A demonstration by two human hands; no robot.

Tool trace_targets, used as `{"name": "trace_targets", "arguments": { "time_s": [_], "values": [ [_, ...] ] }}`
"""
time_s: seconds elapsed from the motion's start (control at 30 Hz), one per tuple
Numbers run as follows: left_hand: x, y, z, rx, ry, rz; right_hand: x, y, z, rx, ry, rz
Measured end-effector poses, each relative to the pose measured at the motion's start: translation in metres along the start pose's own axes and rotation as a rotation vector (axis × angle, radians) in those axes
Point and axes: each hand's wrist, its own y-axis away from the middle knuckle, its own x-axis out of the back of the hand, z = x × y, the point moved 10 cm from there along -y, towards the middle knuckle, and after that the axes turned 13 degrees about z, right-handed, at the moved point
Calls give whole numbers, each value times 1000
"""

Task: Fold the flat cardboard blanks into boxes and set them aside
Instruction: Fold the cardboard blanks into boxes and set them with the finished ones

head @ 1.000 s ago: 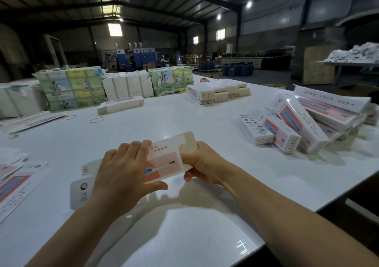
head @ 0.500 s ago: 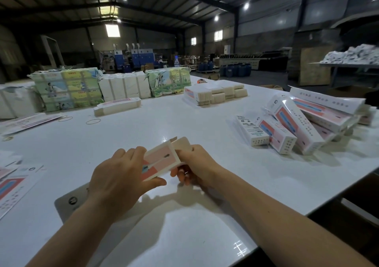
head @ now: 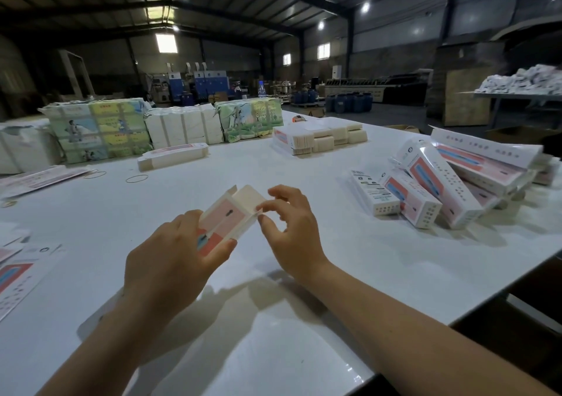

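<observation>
A pink and white cardboard box [head: 227, 216], opened into a tube, is held above the white table [head: 304, 319] in front of me. My left hand [head: 170, 261] grips its near end, thumb on the pink face. My right hand [head: 289, 228] pinches a small flap at the box's far open end, where the plain inner flaps stand up. A pile of folded boxes [head: 441, 182] lies at the right of the table. Flat blanks [head: 18, 271] lie at the left edge.
Stacks of bundled blanks [head: 319, 135] and wrapped packs [head: 100, 131] stand along the far side. One long flat stack [head: 173, 155] and loose rubber bands [head: 137, 178] lie mid-left. The table's near-right edge [head: 456, 319] drops to a dark floor.
The flat blank has been squared up into a tube and turned end-on away from me. My right hand moved from under the blank to its far end flaps.
</observation>
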Motion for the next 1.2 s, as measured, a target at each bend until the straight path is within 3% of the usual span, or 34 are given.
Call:
{"name": "trace_targets", "arguments": {
  "time_s": [0.17, 0.57, 0.7, 0.83, 1.1, 1.2],
  "values": [
    [-9, 3, 7, -1, -19, -59, 1, 2, 2, -64, -42, 23],
    [-21, 9, 5, -13, 72, -197, -24, 8, 2, -178, -130, -221],
    [-22, 9, 0, 2, 103, -195, -19, 9, 5, -209, -112, -186],
    [-23, 9, -4, -17, 50, -165, -27, 15, 5, -268, -217, -257],
    [-25, 8, 0, 3, 29, -106, -9, 9, -2, -162, -84, -77],
    [-27, 8, 6, -4, -7, -94, -12, 14, -7, -177, -121, -104]
  ]
}}
